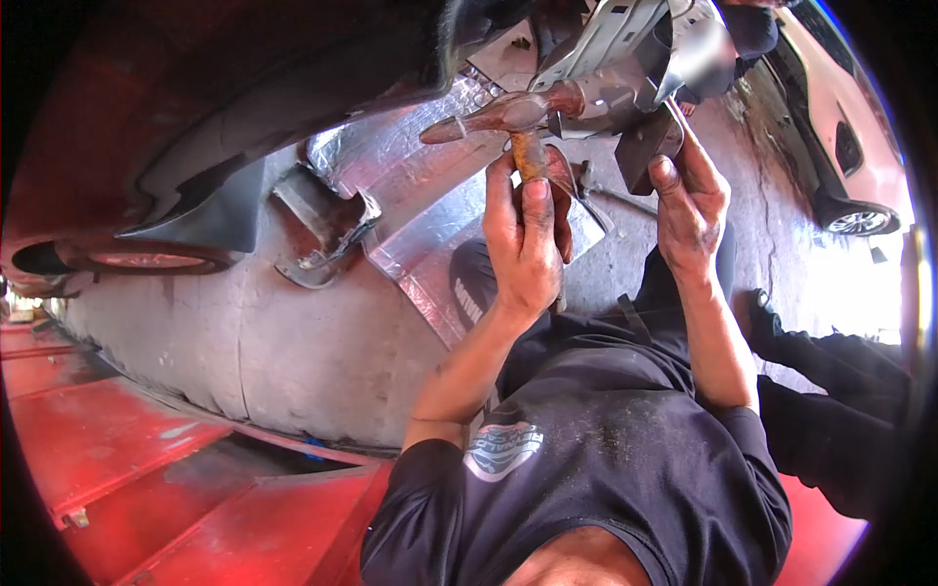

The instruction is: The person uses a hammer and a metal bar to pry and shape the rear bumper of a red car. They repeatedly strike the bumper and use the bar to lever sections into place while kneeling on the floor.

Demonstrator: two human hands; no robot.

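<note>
My left hand [528, 239] is wrapped round the yellowish handle [529, 156] of a rusty hammer [518, 112], whose head lies across the metal parts under the car. My right hand [689, 210] grips a dark metal block [640, 148], held upright below a bent sheet-metal bracket [604, 54]. The dark car body [322, 68] hangs over the upper left. Shiny foil-faced sheeting [410, 234] lies on the concrete beyond my left hand, with a curved, worn metal piece [320, 223] on it or beside it.
Red steel platforms [137, 469] run along the lower left, beside concrete floor [322, 352]. A pale car [845, 146] stands at the right. A dark-clothed person [747, 34] is at the top right. Another person's dark trouser legs [831, 410] extend in from the right.
</note>
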